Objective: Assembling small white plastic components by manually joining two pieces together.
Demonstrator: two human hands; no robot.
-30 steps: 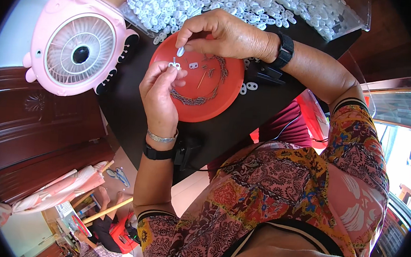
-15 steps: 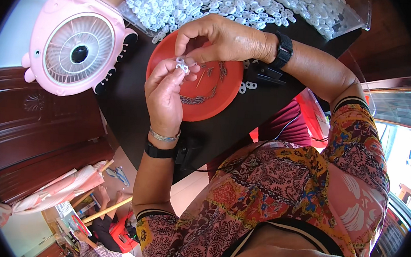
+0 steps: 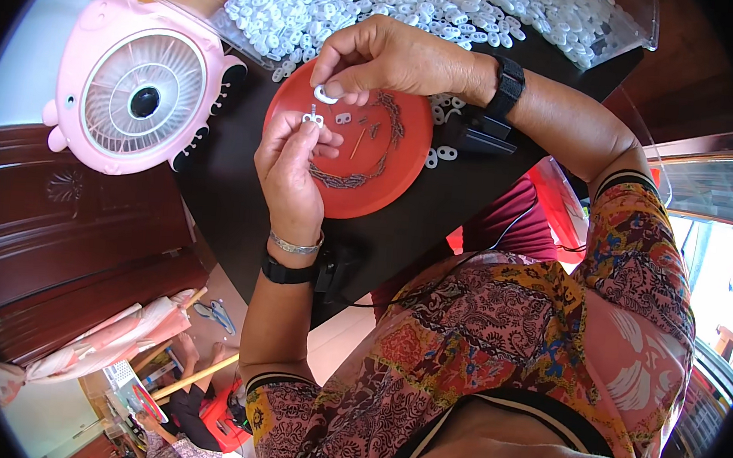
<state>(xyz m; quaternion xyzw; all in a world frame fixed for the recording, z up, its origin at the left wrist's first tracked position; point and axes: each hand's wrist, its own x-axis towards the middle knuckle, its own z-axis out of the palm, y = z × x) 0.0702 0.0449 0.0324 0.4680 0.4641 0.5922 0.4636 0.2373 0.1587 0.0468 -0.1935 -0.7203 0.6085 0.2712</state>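
White plastic piece (image 3: 312, 118): was pinched between thumb and fingertips of the left hand (image 3: 289, 167), above the red dish (image 3: 351, 146).
Second white loop (image 3: 325, 96): was pinched by the right hand (image 3: 384, 58), fingers pressed together, just above the left fingertips.
Change: half a second before, both hands had met over one spot; now they had drawn slightly apart, each holding a part, which suggested fitting was underway.
Dish contents: a ring of small dark metal bits (image 3: 349, 178) lay under the fingers.
Beyond the fingers: heap of white pieces (image 3: 384, 2); pink fan (image 3: 136, 90) off to the left.
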